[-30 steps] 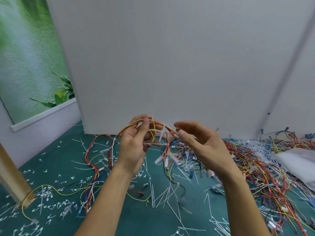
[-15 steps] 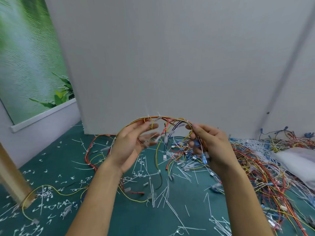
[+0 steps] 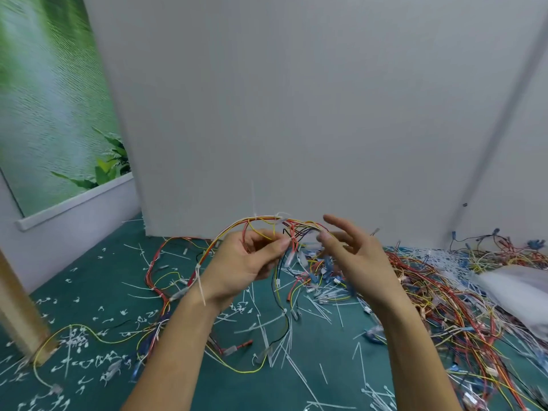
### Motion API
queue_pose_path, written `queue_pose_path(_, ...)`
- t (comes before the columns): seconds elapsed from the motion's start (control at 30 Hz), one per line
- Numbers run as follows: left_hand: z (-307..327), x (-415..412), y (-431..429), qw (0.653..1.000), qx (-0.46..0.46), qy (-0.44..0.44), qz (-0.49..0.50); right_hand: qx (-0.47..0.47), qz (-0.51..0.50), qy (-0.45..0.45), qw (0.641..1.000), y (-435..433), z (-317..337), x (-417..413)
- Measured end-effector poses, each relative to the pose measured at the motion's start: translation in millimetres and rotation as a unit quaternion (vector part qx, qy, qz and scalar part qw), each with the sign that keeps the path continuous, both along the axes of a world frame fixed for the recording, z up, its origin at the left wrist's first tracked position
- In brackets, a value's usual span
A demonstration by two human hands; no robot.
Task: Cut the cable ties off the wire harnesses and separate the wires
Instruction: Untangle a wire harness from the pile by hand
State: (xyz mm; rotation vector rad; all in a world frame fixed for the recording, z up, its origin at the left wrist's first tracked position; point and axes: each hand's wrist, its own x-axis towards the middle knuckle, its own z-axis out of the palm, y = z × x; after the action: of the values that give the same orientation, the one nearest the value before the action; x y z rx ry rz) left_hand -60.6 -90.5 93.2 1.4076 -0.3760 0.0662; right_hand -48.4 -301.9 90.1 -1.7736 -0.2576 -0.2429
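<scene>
White cut ties [image 3: 268, 330] strewn 6 o'clock; tied harness [image 3: 225, 232] pinched in left hand [image 3: 243, 264], right hand [image 3: 355, 256] splayed empty; 4 o'clock pile [image 3: 444, 292] pending.

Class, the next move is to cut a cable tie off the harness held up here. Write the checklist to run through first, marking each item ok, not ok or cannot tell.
1. Harness held steady: the left hand grips the wire harness. Ok.
2. Tie to cut found: a white cable tie sits round the bundle at the top of the arch. Ok.
3. Cutter ready: the right hand is open, and no cutting tool shows. Not ok.
4. Harness free of the wire pile on the floor: its hanging ends blur into the clutter. Cannot tell.
</scene>
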Motion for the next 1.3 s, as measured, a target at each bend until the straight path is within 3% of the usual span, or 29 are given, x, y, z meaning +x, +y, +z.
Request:
queue_pose_path(0.1,-0.9,1.1,-3.2,0.994,0.083,-0.053,0.038,-0.138,-0.090,-0.103,0.981,-2.9,9.2,-11.1)
queue_pose_path(0.2,-5.3,4.4,-8.0,0.985,0.127,-0.087,0.072,-0.086,-0.100,-0.183,0.974,1.7,21.0,-26.4)
queue_pose_path(0.27,-6.9,4.7,-10.2,0.982,0.148,-0.095,0.075,-0.058,-0.048,-0.145,0.987,11.5,24.5,-33.1)
queue_pose_path(0.4,-7.1,1.3,-9.9,0.975,0.179,-0.124,0.049,-0.145,-0.038,-0.032,0.988,28.2,15.9,-26.8)
queue_pose_path(0.6,-9.0,2.4,-10.8,0.964,0.207,-0.144,0.078,0.035,0.095,0.082,0.992,24.5,10.8,-18.8)
queue_pose_path(0.8,-13.2,3.5,-6.8,0.955,0.241,-0.159,0.069,0.005,0.096,0.103,0.990,27.1,8.0,-16.5)
queue_pose_path(0.93,-14.5,3.9,-7.9,0.957,0.222,-0.172,0.073,-0.026,0.096,0.082,0.992,27.3,8.9,-18.8)
queue_pose_path(1.17,-12.6,2.9,-10.5,0.977,0.157,-0.142,0.039,0.004,0.088,0.069,0.994,24.1,8.7,-17.7)
queue_pose_path(1.3,-5.7,0.7,-0.3,0.994,0.017,-0.100,0.036,0.082,0.082,0.015,0.993,6.8,15.3,-17.0)
